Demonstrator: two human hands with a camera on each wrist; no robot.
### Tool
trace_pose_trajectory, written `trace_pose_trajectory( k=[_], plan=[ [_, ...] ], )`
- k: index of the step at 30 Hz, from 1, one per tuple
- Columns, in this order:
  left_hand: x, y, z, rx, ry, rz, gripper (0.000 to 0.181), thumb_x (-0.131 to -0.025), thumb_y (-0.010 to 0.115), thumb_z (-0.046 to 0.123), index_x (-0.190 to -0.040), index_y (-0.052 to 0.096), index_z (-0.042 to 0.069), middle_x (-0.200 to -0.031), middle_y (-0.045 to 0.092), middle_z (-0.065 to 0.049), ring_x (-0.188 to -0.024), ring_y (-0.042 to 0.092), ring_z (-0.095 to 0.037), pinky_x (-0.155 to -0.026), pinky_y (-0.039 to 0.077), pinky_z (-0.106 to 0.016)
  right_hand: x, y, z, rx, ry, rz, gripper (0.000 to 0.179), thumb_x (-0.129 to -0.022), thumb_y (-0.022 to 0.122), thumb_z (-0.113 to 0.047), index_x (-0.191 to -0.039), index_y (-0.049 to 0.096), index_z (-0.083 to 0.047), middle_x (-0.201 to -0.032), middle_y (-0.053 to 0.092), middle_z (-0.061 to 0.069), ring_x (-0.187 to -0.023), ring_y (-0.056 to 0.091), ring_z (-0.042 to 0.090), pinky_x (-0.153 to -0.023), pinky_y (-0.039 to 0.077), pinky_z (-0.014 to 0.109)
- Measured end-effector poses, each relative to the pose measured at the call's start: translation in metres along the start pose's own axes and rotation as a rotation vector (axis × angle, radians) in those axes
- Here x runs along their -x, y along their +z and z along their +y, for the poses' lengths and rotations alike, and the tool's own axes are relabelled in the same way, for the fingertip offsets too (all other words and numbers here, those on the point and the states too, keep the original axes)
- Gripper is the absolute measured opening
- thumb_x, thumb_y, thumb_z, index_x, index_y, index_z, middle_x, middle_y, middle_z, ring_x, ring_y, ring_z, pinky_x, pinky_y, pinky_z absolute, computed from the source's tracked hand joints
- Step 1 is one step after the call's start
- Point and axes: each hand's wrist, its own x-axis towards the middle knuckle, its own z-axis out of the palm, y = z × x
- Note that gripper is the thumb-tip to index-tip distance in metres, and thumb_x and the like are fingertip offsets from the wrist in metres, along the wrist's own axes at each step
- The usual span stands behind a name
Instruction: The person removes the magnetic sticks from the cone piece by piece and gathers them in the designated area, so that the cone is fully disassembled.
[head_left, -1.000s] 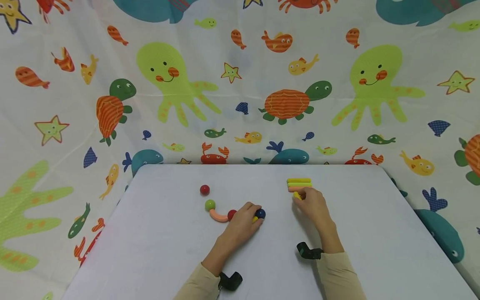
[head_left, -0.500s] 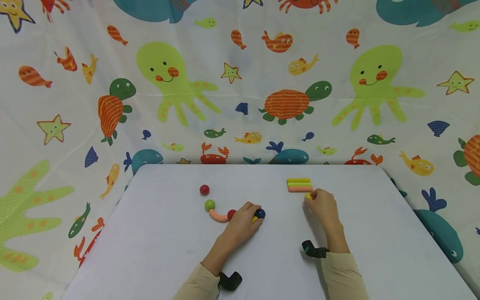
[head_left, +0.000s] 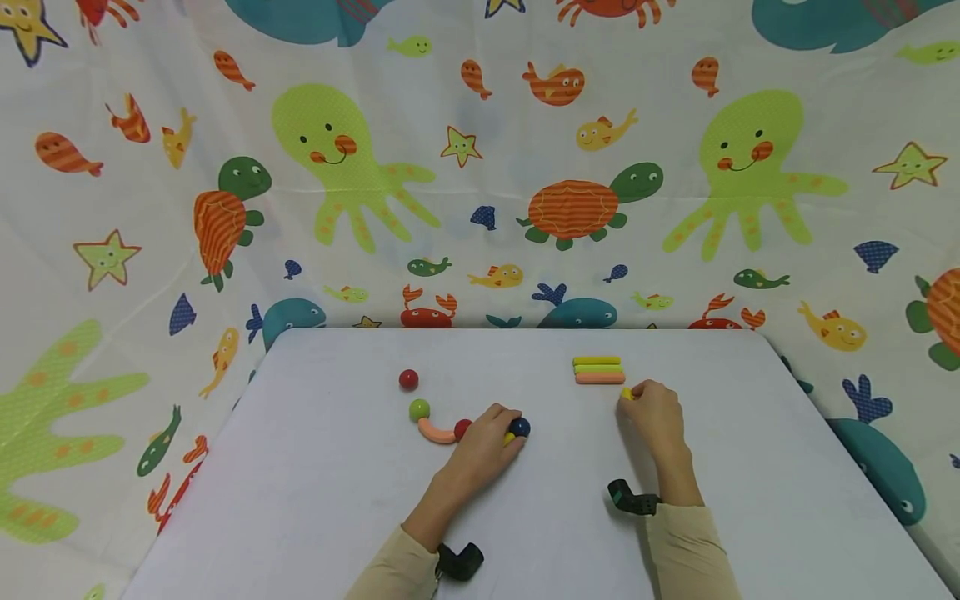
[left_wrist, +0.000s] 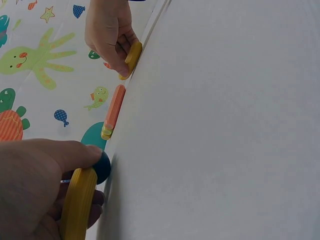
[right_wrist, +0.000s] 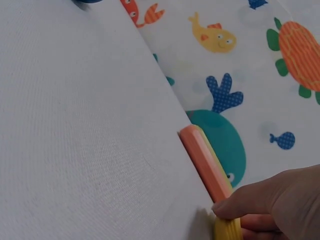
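Observation:
My left hand (head_left: pixel 483 450) lies over the right end of a chain of toy balls and rods on the white table. In the left wrist view it holds a yellow curved rod (left_wrist: pixel 80 200), its thumb against a dark blue ball (left_wrist: pixel 103 168). The chain also shows a green ball (head_left: pixel 419 409), a peach curved rod (head_left: pixel 437 432) and a partly covered red ball (head_left: pixel 462 429). Farther right, my right hand (head_left: pixel 656 417) pinches a yellow rod (right_wrist: pixel 226 229) between thumb and fingers. Its tip shows just right of the peach straight rod (head_left: pixel 600 378).
A lime rod (head_left: pixel 597 369) and a yellow straight rod (head_left: pixel 596 361) lie side by side behind the peach straight one. A separate red ball (head_left: pixel 408 380) sits behind the green ball. A patterned cloth (head_left: pixel 480 167) hangs behind the table's back edge.
My right hand has moved to the right with the yellow rod, from in front of the straight rods to just past their right end. My left hand stays in place.

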Motion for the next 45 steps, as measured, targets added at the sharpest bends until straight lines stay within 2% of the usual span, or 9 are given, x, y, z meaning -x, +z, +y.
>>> trace_pose_trajectory(
  k=[12,19,26,34,41,45],
  plan=[
    [0.001,-0.001,0.002,0.007,-0.013,-0.014,0.042,-0.096,0.067,0.029,-0.133,0.062,0.008,-0.126,0.063,-0.008,-0.112,0.064,-0.018,-0.096,0.056,-0.034,-0.001,-0.001,0.003,0.011,0.017,-0.021,0.038,-0.091,0.063,-0.017,-0.114,0.064,0.014,-0.113,0.066,0.032,-0.094,0.065,0.039,-0.081,0.055,0.050],
    [0.001,0.000,0.003,0.008,-0.012,-0.011,0.043,-0.096,0.068,0.028,-0.133,0.062,0.007,-0.126,0.063,-0.008,-0.112,0.064,-0.018,-0.096,0.056,-0.034,0.000,-0.004,0.000,0.017,0.053,-0.033,0.043,-0.092,0.064,-0.025,-0.115,0.063,0.011,-0.111,0.066,0.029,-0.091,0.062,0.035,-0.076,0.055,0.044],
    [0.002,-0.001,0.003,0.000,-0.008,-0.016,0.043,-0.096,0.068,0.029,-0.134,0.062,0.008,-0.126,0.063,-0.007,-0.112,0.064,-0.017,-0.096,0.056,-0.033,0.003,-0.011,-0.007,0.008,0.009,0.006,0.045,-0.094,0.062,-0.027,-0.117,0.062,0.012,-0.113,0.065,0.030,-0.093,0.061,0.037,-0.076,0.054,0.045],
    [0.002,-0.004,0.001,0.036,-0.017,-0.036,0.045,-0.096,0.067,0.029,-0.135,0.061,0.009,-0.128,0.062,-0.006,-0.110,0.063,-0.015,-0.096,0.056,-0.032,0.005,-0.009,-0.015,-0.021,-0.066,0.010,0.041,-0.093,0.064,-0.024,-0.115,0.063,0.011,-0.105,0.067,0.026,-0.087,0.059,0.032,-0.073,0.053,0.040],
    [0.001,-0.008,-0.003,0.003,-0.017,0.002,0.044,-0.094,0.069,0.033,-0.132,0.064,0.012,-0.127,0.065,-0.004,-0.101,0.062,-0.015,-0.093,0.056,-0.034,0.006,-0.004,-0.025,-0.024,-0.103,-0.054,0.039,-0.093,0.065,-0.022,-0.116,0.062,0.010,-0.100,0.065,0.022,-0.084,0.057,0.029,-0.069,0.050,0.034],
    [0.001,-0.010,-0.006,-0.028,-0.002,0.044,0.034,-0.092,0.070,0.033,-0.119,0.071,0.012,-0.117,0.069,-0.003,-0.097,0.064,-0.017,-0.090,0.052,-0.041,0.006,0.002,-0.031,-0.020,-0.106,-0.109,0.039,-0.093,0.066,-0.021,-0.118,0.062,0.009,-0.101,0.065,0.020,-0.085,0.057,0.027,-0.071,0.052,0.033]
  ],
)
